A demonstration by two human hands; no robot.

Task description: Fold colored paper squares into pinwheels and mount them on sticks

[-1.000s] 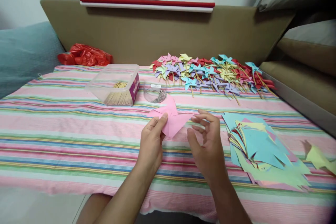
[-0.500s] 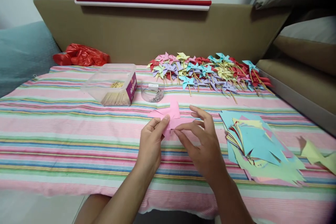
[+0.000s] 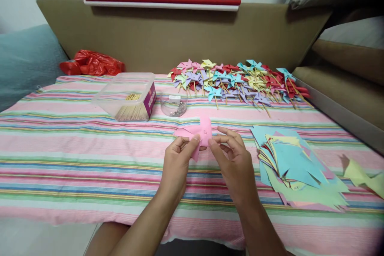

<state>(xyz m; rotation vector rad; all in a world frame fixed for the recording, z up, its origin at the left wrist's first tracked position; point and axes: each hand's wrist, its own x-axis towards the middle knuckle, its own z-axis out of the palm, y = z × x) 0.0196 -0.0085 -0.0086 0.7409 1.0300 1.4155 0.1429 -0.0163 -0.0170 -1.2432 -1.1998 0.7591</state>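
Above the striped cloth, a pink paper pinwheel [image 3: 205,126] with partly folded blades is held between my two hands. My left hand [image 3: 180,160] pinches it near the middle, thumb on top. The thumb and index finger of my right hand [image 3: 235,160] pinch its right edge, with the other fingers curled loosely beyond. Beyond my hands stands a round clear container [image 3: 174,106] with small metal pins and a white label. To its left, a clear plastic box [image 3: 120,98] holds many wooden sticks.
Finished pinwheels [image 3: 225,80] on sticks lie in a heap at the back right. Cut paper sheets [image 3: 303,168] are stacked to the right, beside a loose yellow-green paper piece [image 3: 363,178]. A red plastic bag [image 3: 96,63] sits at the back left.
My right hand has brought the right blade of the pink paper inward, so it now lies folded over near the centre. Both hands have shifted slightly right.
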